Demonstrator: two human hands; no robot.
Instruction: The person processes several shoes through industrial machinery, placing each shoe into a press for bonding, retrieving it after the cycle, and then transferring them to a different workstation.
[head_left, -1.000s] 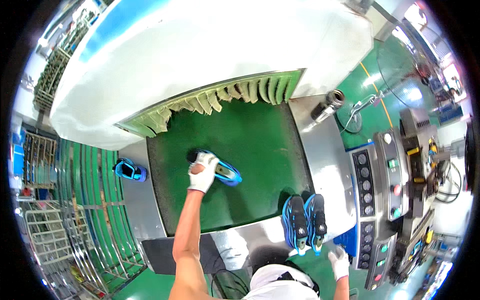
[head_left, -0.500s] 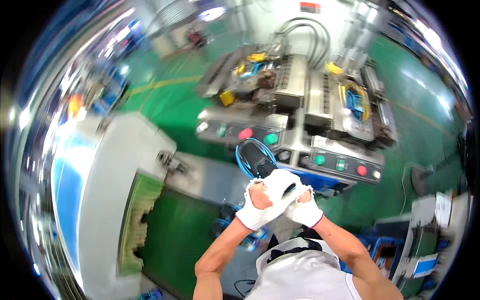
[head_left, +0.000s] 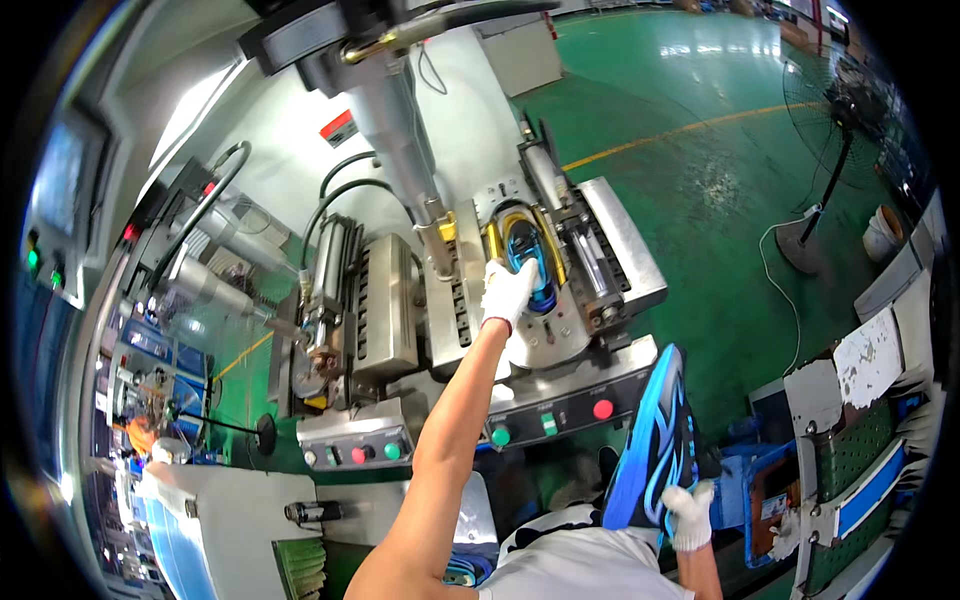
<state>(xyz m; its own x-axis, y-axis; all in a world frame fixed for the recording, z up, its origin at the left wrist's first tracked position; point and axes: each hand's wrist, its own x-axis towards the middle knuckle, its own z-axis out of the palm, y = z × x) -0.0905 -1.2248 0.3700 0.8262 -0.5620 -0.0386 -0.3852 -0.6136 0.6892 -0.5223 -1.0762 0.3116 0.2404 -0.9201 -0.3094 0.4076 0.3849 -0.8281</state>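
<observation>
My left arm stretches over the press machine. In a white glove, my left hand (head_left: 508,292) is on the near left side of a black and blue shoe (head_left: 526,248) seated in the right-hand station, its thumb over the shoe and its other fingers partly hidden. Yellow pads (head_left: 552,240) flank that shoe. Down at my right side, my gloved right hand (head_left: 688,515) is closed on another shoe (head_left: 655,445), black with a bright blue sole, tilted with its sole toward the left.
Control panels with coloured buttons (head_left: 603,409) run along the machine's front. A metal cylinder (head_left: 395,130) rises above it. At right stand a blue crate (head_left: 765,500), a rack (head_left: 850,480) and a floor fan (head_left: 835,150). A white machine (head_left: 235,510) is at lower left.
My view has swung right and closer to the press. My hands, earlier together at one shoe, have parted: the left reached forward to the shoe in the press, the right drew a shoe to my side.
</observation>
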